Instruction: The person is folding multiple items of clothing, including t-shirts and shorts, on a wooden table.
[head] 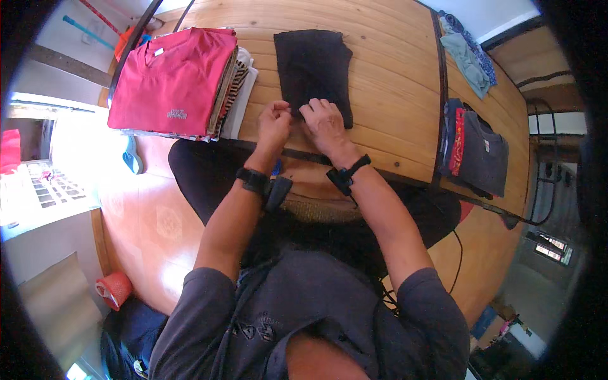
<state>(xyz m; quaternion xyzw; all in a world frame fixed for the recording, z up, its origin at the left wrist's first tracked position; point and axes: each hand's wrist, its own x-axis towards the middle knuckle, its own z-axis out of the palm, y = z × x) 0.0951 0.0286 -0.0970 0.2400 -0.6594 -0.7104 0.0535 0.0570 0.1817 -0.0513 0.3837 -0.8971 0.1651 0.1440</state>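
A folded black garment (311, 61) lies on the slatted wooden table (394, 95) in front of me. At its near left corner is my left hand (274, 124), with thumb and fingertips drawn together. My right hand (327, 124) rests over the garment's near edge, fingers bent and thumb side turned towards the left hand. Whether cloth is pinched between the fingers of either hand is hidden. Left of the garment stands a stack of folded clothes with a red T-shirt (175, 80) on top. Below it show striped and white fabrics (235, 95).
Folded clothes topped by a dark grey T-shirt (482, 149) lie at the right, beyond a dark metal bar (442, 85). Light blue and patterned cloths (468, 57) lie farther back. A blue slipper (132, 156) and a red basket (114, 289) are on the left floor.
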